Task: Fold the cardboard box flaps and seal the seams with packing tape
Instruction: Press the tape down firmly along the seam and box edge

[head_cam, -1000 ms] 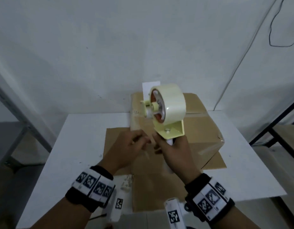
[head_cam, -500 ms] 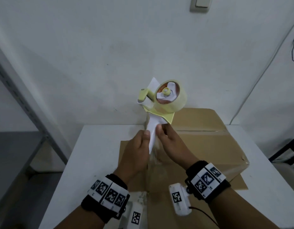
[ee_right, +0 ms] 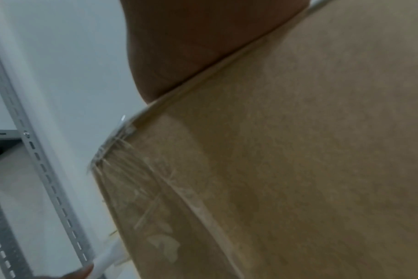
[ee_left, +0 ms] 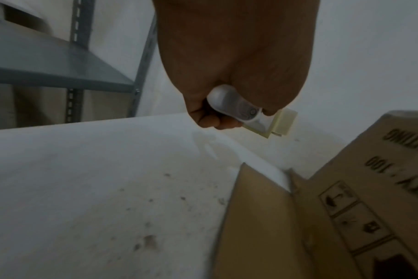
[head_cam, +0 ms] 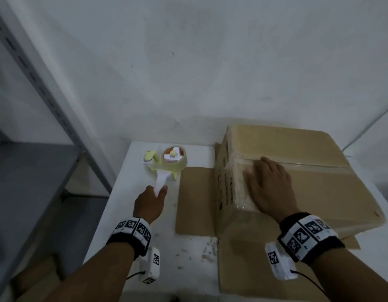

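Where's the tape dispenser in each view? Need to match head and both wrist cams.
Head: tape dispenser lies on the white table, left of the cardboard box; left hand grips its white handle.
Left wrist: only the handle end shows, upper centre, in the fist.
Right wrist: a white sliver at bottom left may be it; cannot tell.
Shared landmark: the cardboard box.

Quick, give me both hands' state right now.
Left hand: closed around the white handle of the tape dispenser.
Right hand: open, fingers flat on the taped cardboard box.
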